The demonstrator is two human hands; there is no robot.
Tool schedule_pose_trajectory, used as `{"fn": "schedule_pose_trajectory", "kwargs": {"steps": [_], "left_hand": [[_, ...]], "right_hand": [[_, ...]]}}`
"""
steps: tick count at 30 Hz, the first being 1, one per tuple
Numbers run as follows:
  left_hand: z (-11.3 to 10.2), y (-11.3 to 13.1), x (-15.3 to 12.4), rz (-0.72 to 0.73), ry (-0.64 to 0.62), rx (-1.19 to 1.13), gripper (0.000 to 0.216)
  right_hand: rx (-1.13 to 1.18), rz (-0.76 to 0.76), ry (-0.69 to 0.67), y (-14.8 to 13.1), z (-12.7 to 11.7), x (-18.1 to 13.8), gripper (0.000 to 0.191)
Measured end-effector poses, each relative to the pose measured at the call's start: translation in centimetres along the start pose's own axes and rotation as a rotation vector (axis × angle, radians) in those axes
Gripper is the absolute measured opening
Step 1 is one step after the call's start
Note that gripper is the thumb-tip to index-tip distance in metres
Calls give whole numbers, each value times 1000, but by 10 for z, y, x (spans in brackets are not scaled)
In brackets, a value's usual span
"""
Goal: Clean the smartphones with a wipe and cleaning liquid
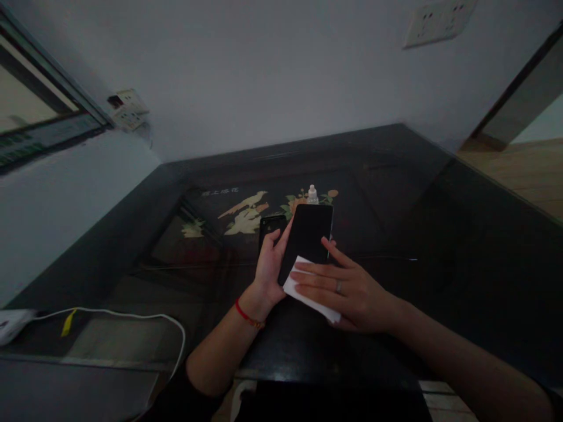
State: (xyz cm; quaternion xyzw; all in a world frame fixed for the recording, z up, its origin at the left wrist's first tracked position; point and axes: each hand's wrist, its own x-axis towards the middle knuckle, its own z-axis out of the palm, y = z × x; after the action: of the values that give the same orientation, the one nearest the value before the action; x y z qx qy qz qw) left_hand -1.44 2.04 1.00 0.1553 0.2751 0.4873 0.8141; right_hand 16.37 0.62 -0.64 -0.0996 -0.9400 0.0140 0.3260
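Note:
My left hand (269,269) grips a black smartphone (310,231) from below and along its left edge, tilted up with the dark screen facing me. Against the lower part of the screen, my right hand (347,287) presses a folded white tissue (310,300) under its fingers. The right index finger lies near the phone's right edge. Behind my left thumb, a black phone case (272,223) rests on the table. A small clear bottle with a white cap (312,194) stands just beyond the phone's top edge.
The dark glossy table (396,193) carries a painted bird and flower pattern (246,217). At the left front, a white power strip (13,325) trails a white cable (132,315) with a yellow tag. Wall sockets (437,23) are set into the wall behind.

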Motion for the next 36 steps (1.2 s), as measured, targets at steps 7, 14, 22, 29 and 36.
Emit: {"fn": "schedule_pose_trajectory", "kwargs": {"steps": [7, 14, 22, 29, 36], "left_hand": [[-1, 4, 1, 6, 19, -31, 55], [5, -3, -8, -135, -206, 51, 57], [2, -2, -3, 32, -39, 72, 58], [2, 5, 1, 94, 49, 5, 55], [-4, 2, -1, -74, -63, -20, 54]], "right_hand": [[-56, 30, 93, 11, -7, -4, 38], [-253, 435, 213, 40, -15, -15, 46], [-90, 145, 33, 14, -2, -3, 42], [16, -32, 20, 6, -5, -1, 41], [-161, 291, 172, 29, -9, -9, 43]]}}
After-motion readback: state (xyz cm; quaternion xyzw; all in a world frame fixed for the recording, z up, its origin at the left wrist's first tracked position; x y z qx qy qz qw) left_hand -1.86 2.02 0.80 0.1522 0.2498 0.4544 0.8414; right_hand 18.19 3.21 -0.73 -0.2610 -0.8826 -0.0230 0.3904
